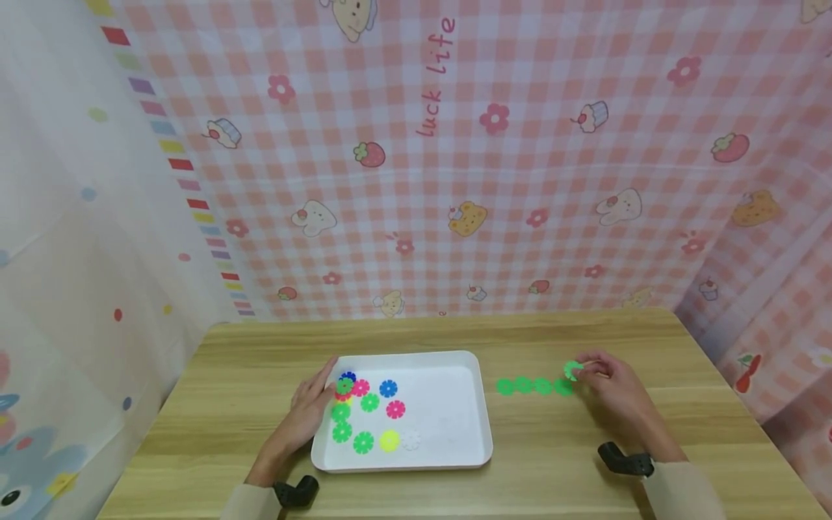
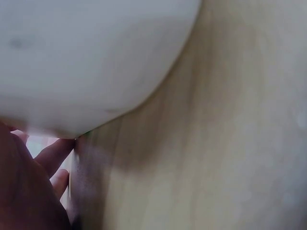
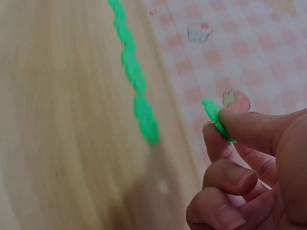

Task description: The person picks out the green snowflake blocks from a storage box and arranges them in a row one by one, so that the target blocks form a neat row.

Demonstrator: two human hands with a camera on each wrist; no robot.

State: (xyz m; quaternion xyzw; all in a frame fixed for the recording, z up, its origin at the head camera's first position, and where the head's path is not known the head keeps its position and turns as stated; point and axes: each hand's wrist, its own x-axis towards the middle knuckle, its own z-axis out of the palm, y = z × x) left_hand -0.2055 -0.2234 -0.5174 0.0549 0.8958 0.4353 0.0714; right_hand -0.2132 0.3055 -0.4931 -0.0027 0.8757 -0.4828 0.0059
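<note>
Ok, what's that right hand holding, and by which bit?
The right hand pinches a green, notched plastic disc by its edge, between thumb and finger.

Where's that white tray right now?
In the head view, the white tray sits on the table, left of the row of green discs, with the person's left hand touching its left side.

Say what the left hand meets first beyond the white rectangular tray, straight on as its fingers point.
The left hand would probably meet the pink-and-white checked cloth behind the light-brown wood-grain table; the way there looks free, though depth is unclear.
</note>
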